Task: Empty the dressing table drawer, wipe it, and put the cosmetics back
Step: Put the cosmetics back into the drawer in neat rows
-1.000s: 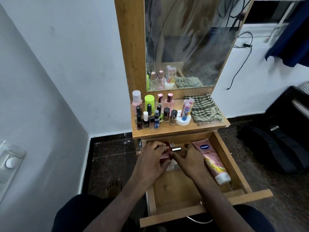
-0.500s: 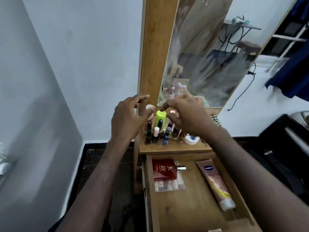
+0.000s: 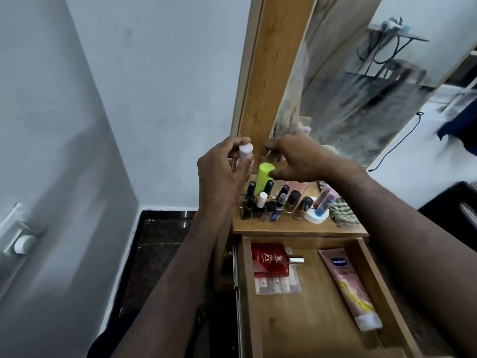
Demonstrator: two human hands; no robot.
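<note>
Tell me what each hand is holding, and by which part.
Left hand grips a pink-capped bottle just under its cap. Right hand hovers open over the green bottle, holding nothing.

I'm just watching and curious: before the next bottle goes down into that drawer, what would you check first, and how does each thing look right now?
1. Drawer pulled open: ok.
2. Bare wood free between red perfume box and lotion tube: ok.
3. Left hand gripping the pink-capped bottle: ok.
4. Right hand holding anything: cannot tell; it hovers by the green bottle.
5. Nail polish bottles below the hands upright: ok.
6. Drawer wiped clean: cannot tell.
</note>
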